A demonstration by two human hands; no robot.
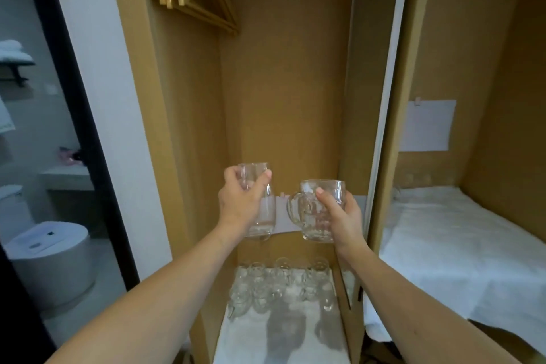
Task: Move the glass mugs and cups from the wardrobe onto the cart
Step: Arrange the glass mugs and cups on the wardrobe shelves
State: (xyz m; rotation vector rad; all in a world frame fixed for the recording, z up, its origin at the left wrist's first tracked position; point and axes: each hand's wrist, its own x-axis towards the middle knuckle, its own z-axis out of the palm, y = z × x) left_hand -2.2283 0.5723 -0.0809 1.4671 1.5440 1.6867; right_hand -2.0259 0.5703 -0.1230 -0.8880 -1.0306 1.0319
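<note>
I face the open wardrobe [283, 83]; the remaining glassware [280, 284] stands on its white-lined floor, directly below my hands. My left hand [239, 201] grips a tall glass cup [261, 204], my right hand [339, 213] a handled glass mug [317, 210], both upright. No cart shows; clustered glasses blur together.

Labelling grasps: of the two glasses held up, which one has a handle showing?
The mug in the right hand: dimpled, its looped handle pointing left. The glass in the left hand is taller, smooth, with no handle showing.
</note>
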